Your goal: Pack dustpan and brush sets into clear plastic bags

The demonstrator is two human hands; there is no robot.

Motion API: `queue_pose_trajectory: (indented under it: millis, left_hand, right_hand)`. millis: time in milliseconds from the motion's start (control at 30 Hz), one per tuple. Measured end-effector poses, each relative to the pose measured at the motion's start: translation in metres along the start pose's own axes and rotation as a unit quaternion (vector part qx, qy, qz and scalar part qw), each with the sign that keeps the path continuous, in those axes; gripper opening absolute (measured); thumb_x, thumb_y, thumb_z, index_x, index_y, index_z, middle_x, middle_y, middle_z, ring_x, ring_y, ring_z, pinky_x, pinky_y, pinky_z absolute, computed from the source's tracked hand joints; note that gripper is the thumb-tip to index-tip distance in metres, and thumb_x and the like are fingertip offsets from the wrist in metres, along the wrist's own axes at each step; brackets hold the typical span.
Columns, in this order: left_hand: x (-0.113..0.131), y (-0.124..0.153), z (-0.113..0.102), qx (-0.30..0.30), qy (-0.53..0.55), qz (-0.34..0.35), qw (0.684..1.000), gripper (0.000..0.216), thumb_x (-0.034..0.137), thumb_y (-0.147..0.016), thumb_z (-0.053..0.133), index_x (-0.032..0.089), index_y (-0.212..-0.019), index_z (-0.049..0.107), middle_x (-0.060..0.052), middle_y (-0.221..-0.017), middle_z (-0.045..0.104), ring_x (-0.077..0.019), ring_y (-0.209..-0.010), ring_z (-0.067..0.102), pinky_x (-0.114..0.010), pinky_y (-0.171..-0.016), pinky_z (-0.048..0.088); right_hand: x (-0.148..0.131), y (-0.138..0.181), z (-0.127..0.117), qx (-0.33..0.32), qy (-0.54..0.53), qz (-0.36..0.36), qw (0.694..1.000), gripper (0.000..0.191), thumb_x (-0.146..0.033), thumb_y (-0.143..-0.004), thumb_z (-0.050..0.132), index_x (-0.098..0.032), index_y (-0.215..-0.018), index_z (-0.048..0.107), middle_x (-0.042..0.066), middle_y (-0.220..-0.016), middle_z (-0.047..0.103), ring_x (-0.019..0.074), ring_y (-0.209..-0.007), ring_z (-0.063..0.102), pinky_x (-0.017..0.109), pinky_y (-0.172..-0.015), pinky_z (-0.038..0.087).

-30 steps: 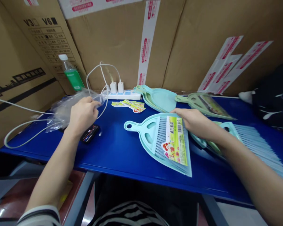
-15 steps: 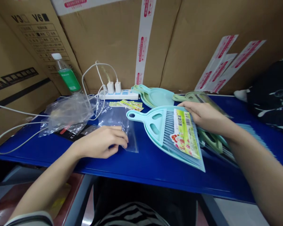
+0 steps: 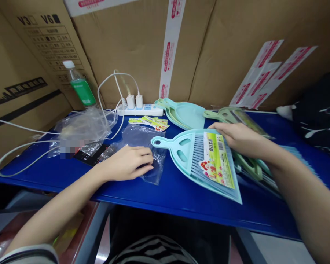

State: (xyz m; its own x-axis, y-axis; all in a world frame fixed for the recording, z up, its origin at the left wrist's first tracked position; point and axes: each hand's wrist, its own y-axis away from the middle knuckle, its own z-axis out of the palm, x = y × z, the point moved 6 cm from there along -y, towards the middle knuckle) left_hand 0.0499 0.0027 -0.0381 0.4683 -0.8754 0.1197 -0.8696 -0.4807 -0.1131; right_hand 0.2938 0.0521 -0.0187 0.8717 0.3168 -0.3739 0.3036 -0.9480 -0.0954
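Note:
My right hand (image 3: 236, 136) grips the far edge of a light blue dustpan (image 3: 178, 167), its fingers partly hidden underneath. Nested in the pan is a blue hand brush (image 3: 199, 156). A yellow-green printed card (image 3: 218, 161) lies over the bristles. The dustpan's handle points left. My left hand (image 3: 133, 161) rests low over a clear plastic bag (image 3: 154, 176), with fingers curled and thumb close to them on the film. Behind the bag lie several printed cards (image 3: 151, 123).
More dustpans (image 3: 191, 113) are stacked at the back. Wrapped green sets (image 3: 228, 115) and other brushes (image 3: 299, 157) lie right. A power strip (image 3: 154, 110) with white cables, a bottle (image 3: 84, 93) and crumpled plastic (image 3: 82, 126) stand left. Cardboard (image 3: 132, 44) walls the back.
My left hand has shifted slightly right over the plastic bag, whose near edge is now more crumpled. My right hand still holds the dustpan and brush, almost unmoved. The view has shifted slightly.

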Motion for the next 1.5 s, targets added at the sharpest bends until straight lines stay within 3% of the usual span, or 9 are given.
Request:
queue_pose_trajectory:
  millis: [333, 733, 867, 1000, 1233, 1500]
  left_hand:
    - [-0.006, -0.001, -0.008, 0.082, -0.045, -0.040, 0.995, 0.032, 0.021, -0.099, 0.031, 0.016, -0.084, 0.058, -0.002, -0.074, 0.056, -0.0139, -0.065, 0.054, -0.025, -0.062, 0.043]
    - [0.004, -0.001, -0.011, 0.136, 0.051, 0.030, 0.989, 0.020, 0.010, -0.093, 0.040, 0.015, -0.099, 0.058, -0.005, -0.086, 0.063, -0.0138, -0.077, 0.060, -0.025, -0.071, 0.050]
    - [0.005, -0.002, -0.010, 0.126, 0.062, 0.035, 0.990, 0.021, 0.009, -0.092, 0.039, 0.016, -0.097, 0.058, -0.006, -0.087, 0.063, -0.0141, -0.078, 0.060, -0.026, -0.072, 0.050]
    - [0.008, -0.003, -0.009, 0.103, 0.076, 0.049, 0.990, 0.021, 0.010, -0.093, 0.040, 0.016, -0.095, 0.059, -0.005, -0.087, 0.063, -0.0134, -0.078, 0.060, -0.025, -0.072, 0.051]
    - [-0.001, -0.002, -0.012, 0.154, 0.026, -0.003, 0.988, 0.021, 0.012, -0.094, 0.039, 0.017, -0.099, 0.059, -0.006, -0.088, 0.064, -0.0156, -0.082, 0.062, -0.029, -0.076, 0.053]
    - [0.002, -0.004, -0.007, 0.136, 0.035, 0.004, 0.990, 0.022, 0.011, -0.095, 0.037, 0.015, -0.109, 0.053, -0.008, -0.095, 0.065, -0.0171, -0.088, 0.062, -0.030, -0.078, 0.053]
  right_hand:
    - [-0.001, 0.001, 0.006, -0.050, -0.020, 0.020, 0.998, 0.013, -0.030, -0.073, 0.044, -0.024, -0.073, 0.056, 0.010, -0.078, 0.073, 0.0235, -0.070, 0.067, 0.032, -0.062, 0.049]
    - [-0.019, 0.003, 0.018, -0.002, -0.016, -0.075, 0.997, 0.016, -0.020, -0.078, 0.040, -0.025, -0.075, 0.055, 0.003, -0.074, 0.073, 0.0192, -0.064, 0.067, 0.027, -0.058, 0.048]
    - [-0.019, 0.003, 0.020, 0.024, -0.002, -0.080, 0.996, 0.019, -0.017, -0.079, 0.040, -0.025, -0.077, 0.057, 0.003, -0.074, 0.074, 0.0179, -0.063, 0.067, 0.026, -0.058, 0.048]
    - [-0.012, 0.003, 0.018, 0.049, 0.016, -0.045, 0.998, 0.017, -0.024, -0.081, 0.042, -0.025, -0.078, 0.058, 0.006, -0.080, 0.075, 0.0224, -0.072, 0.070, 0.030, -0.062, 0.050]
    - [-0.019, 0.005, 0.019, 0.017, -0.025, -0.063, 0.998, 0.020, -0.016, -0.079, 0.040, -0.025, -0.077, 0.058, 0.003, -0.076, 0.075, 0.0185, -0.065, 0.068, 0.027, -0.059, 0.049]
    - [-0.030, 0.004, 0.034, -0.017, -0.040, -0.058, 0.997, 0.023, -0.008, -0.078, 0.041, -0.023, -0.079, 0.058, 0.002, -0.080, 0.075, 0.0176, -0.070, 0.070, 0.024, -0.060, 0.048]
